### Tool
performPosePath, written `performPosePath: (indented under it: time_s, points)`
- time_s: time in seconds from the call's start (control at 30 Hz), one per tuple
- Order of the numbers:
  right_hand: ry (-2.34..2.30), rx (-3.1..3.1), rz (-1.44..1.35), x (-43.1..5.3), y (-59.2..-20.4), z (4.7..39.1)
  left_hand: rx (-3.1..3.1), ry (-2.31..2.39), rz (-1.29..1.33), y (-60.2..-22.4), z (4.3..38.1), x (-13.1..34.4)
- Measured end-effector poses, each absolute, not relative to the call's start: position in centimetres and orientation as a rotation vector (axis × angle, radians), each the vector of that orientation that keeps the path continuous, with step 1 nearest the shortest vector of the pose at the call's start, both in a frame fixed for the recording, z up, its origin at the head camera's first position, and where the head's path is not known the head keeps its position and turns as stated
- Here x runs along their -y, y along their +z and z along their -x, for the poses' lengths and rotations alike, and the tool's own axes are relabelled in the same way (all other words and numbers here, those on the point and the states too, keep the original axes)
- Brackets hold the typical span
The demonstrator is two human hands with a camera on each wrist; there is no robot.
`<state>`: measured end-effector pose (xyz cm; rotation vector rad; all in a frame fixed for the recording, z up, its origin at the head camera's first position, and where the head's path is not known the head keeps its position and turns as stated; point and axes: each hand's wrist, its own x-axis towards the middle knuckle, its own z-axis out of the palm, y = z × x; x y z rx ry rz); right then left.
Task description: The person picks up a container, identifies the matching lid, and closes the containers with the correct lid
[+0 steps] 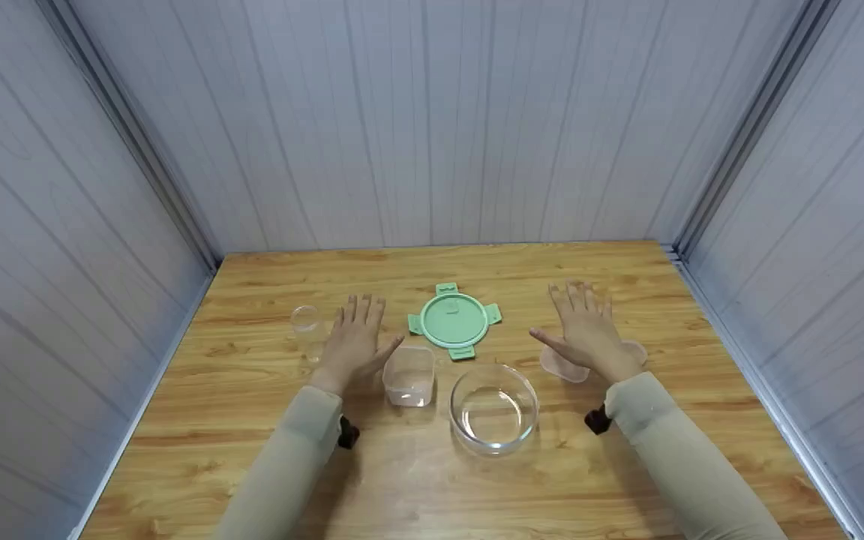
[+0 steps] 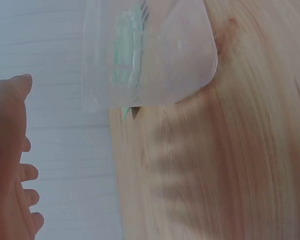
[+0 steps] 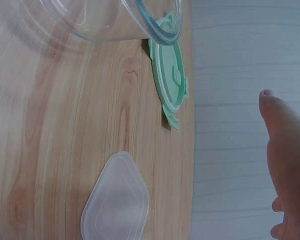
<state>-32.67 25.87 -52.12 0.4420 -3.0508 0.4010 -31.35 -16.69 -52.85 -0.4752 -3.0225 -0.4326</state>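
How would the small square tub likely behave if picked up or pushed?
The tub looks like thin, translucent plastic, so probably light and slightly flexible. It appears empty, so a nudge may slide it easily across the table. Its flattish sides suggest it won't readily roll.

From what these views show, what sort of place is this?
Probably a work or recording booth: pale panelled walls rise around a wood-grain table on three sides, with metal strips along the corners.
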Motion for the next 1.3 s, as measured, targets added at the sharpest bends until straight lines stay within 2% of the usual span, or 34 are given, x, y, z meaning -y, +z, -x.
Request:
performPosePath:
  time_s: [0.7, 1.3]
  points:
    - [0.765, 2.985, -0.494, -25.7, -51.9, 31.8, 2.932, -0.597, 0.626, -51.4, 30.0, 14.6]
    - [1.135, 2.931, -0.498, -25.5, -52.0, 31.4, 2.878, -1.046, 0.618, -51.1, 29.2, 12.8]
